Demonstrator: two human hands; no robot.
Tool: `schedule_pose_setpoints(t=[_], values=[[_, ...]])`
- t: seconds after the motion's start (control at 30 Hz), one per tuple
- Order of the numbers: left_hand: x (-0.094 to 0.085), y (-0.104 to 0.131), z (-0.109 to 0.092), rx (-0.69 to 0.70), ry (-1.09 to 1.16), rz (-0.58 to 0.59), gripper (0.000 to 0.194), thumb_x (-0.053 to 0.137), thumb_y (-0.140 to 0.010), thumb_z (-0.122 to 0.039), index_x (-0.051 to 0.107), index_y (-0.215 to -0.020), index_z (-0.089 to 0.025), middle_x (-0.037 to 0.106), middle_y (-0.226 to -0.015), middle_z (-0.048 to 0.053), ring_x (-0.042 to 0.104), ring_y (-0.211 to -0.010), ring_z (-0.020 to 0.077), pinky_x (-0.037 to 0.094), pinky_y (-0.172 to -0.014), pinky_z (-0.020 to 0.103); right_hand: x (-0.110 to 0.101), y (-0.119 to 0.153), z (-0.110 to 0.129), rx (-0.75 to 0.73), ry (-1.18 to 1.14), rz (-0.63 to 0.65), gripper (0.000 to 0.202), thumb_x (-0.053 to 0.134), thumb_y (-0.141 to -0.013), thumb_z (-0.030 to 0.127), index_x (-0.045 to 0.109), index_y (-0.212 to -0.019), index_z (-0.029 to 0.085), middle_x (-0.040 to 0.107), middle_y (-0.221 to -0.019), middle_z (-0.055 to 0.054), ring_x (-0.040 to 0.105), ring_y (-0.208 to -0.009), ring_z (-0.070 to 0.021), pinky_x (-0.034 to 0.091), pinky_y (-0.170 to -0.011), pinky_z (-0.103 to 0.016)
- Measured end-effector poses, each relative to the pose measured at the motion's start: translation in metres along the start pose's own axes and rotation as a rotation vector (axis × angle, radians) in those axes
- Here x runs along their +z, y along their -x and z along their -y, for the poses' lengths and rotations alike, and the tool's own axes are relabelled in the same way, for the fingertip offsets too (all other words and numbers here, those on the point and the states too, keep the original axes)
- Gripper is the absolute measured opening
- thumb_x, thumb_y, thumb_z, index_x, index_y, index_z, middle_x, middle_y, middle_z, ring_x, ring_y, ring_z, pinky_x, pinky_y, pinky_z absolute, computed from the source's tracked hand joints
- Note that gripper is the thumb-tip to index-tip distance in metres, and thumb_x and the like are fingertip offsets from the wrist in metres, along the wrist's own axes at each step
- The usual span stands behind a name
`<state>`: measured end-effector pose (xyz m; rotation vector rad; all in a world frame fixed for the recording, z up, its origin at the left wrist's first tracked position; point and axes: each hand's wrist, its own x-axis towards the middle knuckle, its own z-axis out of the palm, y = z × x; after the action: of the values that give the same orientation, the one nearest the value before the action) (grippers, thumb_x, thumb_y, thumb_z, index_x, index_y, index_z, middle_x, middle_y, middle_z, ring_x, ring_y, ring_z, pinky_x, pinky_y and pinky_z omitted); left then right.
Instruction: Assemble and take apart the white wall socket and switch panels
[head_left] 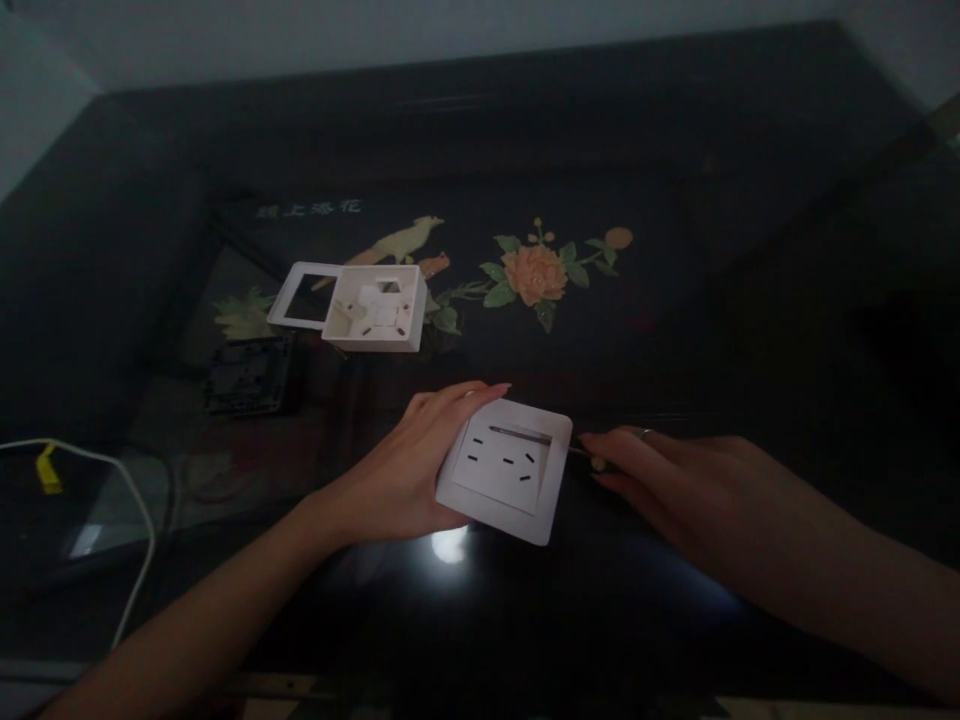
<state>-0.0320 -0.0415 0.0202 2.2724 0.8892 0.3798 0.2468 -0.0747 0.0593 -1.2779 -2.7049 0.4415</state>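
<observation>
My left hand point(409, 470) grips a white wall socket point(495, 490) by its left side, thumb along the upper edge. The socket is tilted above the dark tabletop, its slotted face toward me. At its right edge, my right hand point(667, 480) pinches a small screwdriver point(598, 463); its thin shaft reaches the socket's frame. A narrow grey strip, perhaps the shaft, shows along the top of the slotted panel. Beyond my left hand sit an open white mounting box point(411, 338), a white frame point(296, 268) overlapping its left side, and a black socket-like part point(247, 375).
The glossy dark tabletop point(712, 300) bears a flower-and-bird picture and reflects a bright light. A white cable point(139, 500) with a yellow tag point(48, 470) curves along the left side. A pale wall point(450, 40) stands behind the table.
</observation>
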Motion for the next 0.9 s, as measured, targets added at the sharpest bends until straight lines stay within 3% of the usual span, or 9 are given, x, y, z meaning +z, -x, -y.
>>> schedule_pose_setpoints(t=[0.13,0.23,0.43,0.63,0.73,0.9], values=[[0.001,-0.001,-0.002,-0.010,-0.085,0.025,0.105,0.079,-0.072,-0.038,0.011,-0.152,-0.027,0.040,-0.149,0.016,0.041,-0.136,0.0363,0.038,-0.106,0.048,-0.005,-0.002,0.001,-0.066,0.097,0.023,0.017,0.044,-0.094,0.010,0.053,-0.104,0.020,0.070,-0.074,0.001,0.065,-0.044,-0.0165,0.035,-0.038,-0.026],[0.003,-0.001,-0.003,-0.009,-0.130,0.018,0.101,0.077,-0.073,-0.036,0.014,-0.151,-0.025,0.040,-0.149,0.017,0.038,-0.137,0.0361,0.036,-0.108,0.048,-0.002,-0.002,0.000,-0.042,0.113,-0.011,0.014,0.043,-0.096,0.014,0.053,-0.105,0.019,0.073,-0.080,-0.003,0.068,-0.050,-0.0179,0.039,-0.040,-0.026],[0.003,0.000,-0.001,-0.031,-0.081,0.002,0.101,0.078,-0.073,-0.045,0.017,-0.151,-0.025,0.039,-0.149,0.015,0.038,-0.137,0.0342,0.035,-0.110,0.046,0.025,0.002,-0.002,-0.015,-0.029,-0.167,0.018,0.038,-0.102,0.019,0.052,-0.112,0.016,0.076,-0.095,-0.010,0.075,-0.069,-0.0197,0.052,-0.049,-0.027],[0.004,0.000,-0.001,-0.053,-0.059,-0.030,0.106,0.081,-0.071,-0.046,0.016,-0.152,-0.028,0.039,-0.152,0.013,0.039,-0.138,0.0346,0.034,-0.112,0.047,0.045,0.002,0.000,0.019,-0.029,-0.276,0.024,0.034,-0.105,0.025,0.054,-0.112,0.013,0.077,-0.094,-0.011,0.075,-0.071,-0.0199,0.053,-0.051,-0.028],[0.005,0.000,-0.001,-0.082,-0.086,-0.020,0.105,0.080,-0.071,-0.046,0.016,-0.152,-0.025,0.036,-0.152,0.016,0.037,-0.138,0.0363,0.034,-0.111,0.049,0.038,0.002,0.002,0.013,0.045,-0.224,0.025,0.036,-0.104,0.026,0.055,-0.113,0.015,0.076,-0.091,-0.008,0.074,-0.066,-0.0195,0.047,-0.046,-0.027],[0.006,-0.001,-0.001,-0.066,-0.117,0.000,0.102,0.077,-0.074,-0.043,0.015,-0.152,-0.026,0.037,-0.152,0.015,0.037,-0.139,0.0365,0.034,-0.111,0.050,0.013,0.003,0.002,0.006,0.222,0.005,0.022,0.052,-0.098,0.022,0.056,-0.119,0.017,0.074,-0.089,-0.004,0.068,-0.054,-0.0168,0.029,-0.041,-0.027]])
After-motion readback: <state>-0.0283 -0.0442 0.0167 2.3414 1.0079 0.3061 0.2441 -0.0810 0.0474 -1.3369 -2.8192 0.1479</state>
